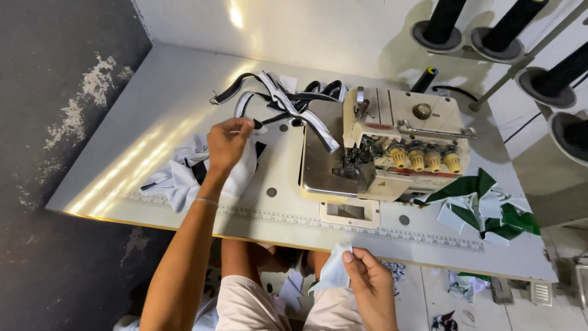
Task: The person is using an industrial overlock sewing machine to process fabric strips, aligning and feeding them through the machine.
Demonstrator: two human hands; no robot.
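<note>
Your left hand [228, 142] pinches the top of a white and black fabric pile [184, 175], which lies crumpled on the table, left of the sewing machine [392, 147]. Your right hand [370, 285] grips a small pale fabric piece [335, 270], folded and hanging below the table edge, in front of the sewing machine.

One sewing machine [392, 147], four thread cones [444, 21], two hands [228, 142].
</note>
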